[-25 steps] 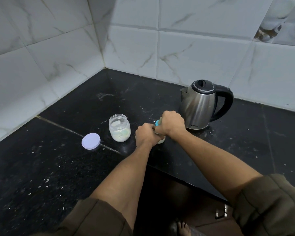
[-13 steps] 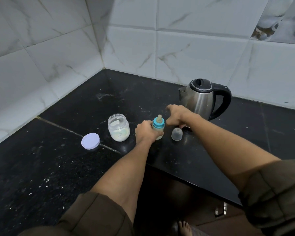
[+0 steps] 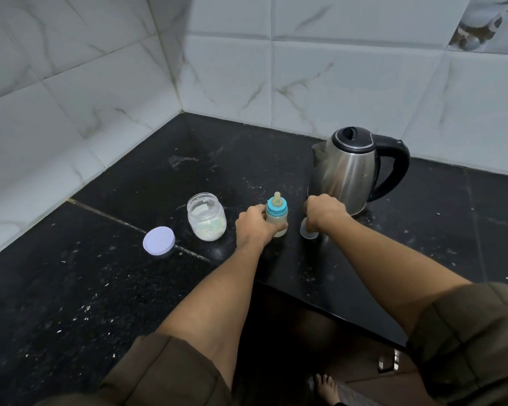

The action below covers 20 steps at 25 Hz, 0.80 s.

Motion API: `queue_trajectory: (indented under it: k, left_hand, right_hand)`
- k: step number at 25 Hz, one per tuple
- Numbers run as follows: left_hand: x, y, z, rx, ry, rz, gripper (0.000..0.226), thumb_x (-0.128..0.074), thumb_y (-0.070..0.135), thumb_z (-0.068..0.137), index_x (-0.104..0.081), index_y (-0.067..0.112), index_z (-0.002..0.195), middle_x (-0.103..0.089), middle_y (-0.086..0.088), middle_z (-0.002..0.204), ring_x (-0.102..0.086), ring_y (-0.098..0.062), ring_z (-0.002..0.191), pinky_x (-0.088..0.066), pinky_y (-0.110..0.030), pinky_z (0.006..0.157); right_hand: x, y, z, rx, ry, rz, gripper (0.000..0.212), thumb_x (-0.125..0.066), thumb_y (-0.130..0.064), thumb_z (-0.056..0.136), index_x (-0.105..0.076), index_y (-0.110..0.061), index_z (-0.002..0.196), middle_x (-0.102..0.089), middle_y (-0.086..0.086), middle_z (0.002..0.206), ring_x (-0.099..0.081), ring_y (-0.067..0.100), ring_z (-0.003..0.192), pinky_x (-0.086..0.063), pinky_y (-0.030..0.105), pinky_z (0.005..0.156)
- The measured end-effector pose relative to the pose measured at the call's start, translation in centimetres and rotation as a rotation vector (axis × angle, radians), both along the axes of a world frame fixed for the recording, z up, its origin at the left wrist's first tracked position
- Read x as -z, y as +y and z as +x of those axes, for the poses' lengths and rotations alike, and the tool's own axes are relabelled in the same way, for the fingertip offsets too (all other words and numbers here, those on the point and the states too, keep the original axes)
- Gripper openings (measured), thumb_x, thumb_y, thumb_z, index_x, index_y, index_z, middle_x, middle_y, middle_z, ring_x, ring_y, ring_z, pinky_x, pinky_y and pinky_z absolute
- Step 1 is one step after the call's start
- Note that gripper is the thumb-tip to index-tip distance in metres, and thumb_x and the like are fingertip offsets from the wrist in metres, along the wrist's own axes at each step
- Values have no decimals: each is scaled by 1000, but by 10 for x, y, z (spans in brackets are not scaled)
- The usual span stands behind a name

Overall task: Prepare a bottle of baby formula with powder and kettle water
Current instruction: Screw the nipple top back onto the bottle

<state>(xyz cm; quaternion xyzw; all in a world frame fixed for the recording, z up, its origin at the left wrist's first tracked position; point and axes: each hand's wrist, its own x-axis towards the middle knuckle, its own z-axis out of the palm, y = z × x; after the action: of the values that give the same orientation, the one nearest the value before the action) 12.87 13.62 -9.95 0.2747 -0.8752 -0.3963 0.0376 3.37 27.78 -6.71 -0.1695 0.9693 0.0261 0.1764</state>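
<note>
Well, at the far left a round lavender lid (image 3: 159, 241) lies flat on the black stone counter (image 3: 71, 288), a little apart from the jar (image 3: 206, 216). That jar is clear and open and stands upright just right of the lid, with pale powder (image 3: 210, 230) settled in its lower part.

Next comes my left hand (image 3: 254, 227). Its fingers are curled round the body of the baby bottle (image 3: 277, 218) from the left side, gripping it low down. The bottle stands upright on the counter, between the jar and the kettle and nearer to me than the kettle. It holds a milky, pale liquid, and above its blue collar the beige teat is bare.

Just right of the bottle is my right hand (image 3: 324, 212), back upward, fingers bent down over a small clear cap (image 3: 308, 232) that sits on the counter. The hand hides the top of the cap, so I cannot tell whether my fingers pinch it or only rest on it.

Behind that hand stands the steel kettle (image 3: 346, 171), its black lid down, spout to the left and black handle to the right. White marbled tiles (image 3: 335, 83) back the corner.
</note>
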Motion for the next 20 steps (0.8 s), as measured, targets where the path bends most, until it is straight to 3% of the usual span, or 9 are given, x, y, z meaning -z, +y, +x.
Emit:
queue_trajectory:
  k: [5,9,15,20]
  left_hand:
    - [2,-4,1,26,-32,8,68,-93,44,68,-69,21,127,-75,4,118,-68,-17,114,-54,-41,100]
    - [-2,-9,-1,35,-45,36,82,-98,45,60,-67,20,132,-74,5,125,-67,-16,118,-52,-39,104]
    - [-12,-9,-5,60,-19,50,73,-96,40,66,-68,21,130,-74,3,124,-67,-16,118,-52,-40,105]
    - [-11,-7,-4,52,-12,-5,56,-94,40,70,-74,23,118,-77,2,110,-70,-19,106,-54,-37,94]
  right_hand:
    - [-4,-5,0,16,-31,-80,45,-75,-17,88,-62,-10,131,-63,13,109,-69,31,98,-62,45,89]
    - [-40,-14,-5,24,81,-241,40,-72,-24,88,-66,-13,126,-67,10,109,-68,29,90,-59,38,75]
    - [-95,-32,0,-15,170,-440,36,-67,-32,81,-76,-26,115,-73,7,111,-68,31,102,-51,34,75]
    - [-102,-39,17,-127,73,-405,32,-74,-36,79,-77,-26,109,-77,4,101,-74,24,81,-57,30,67]
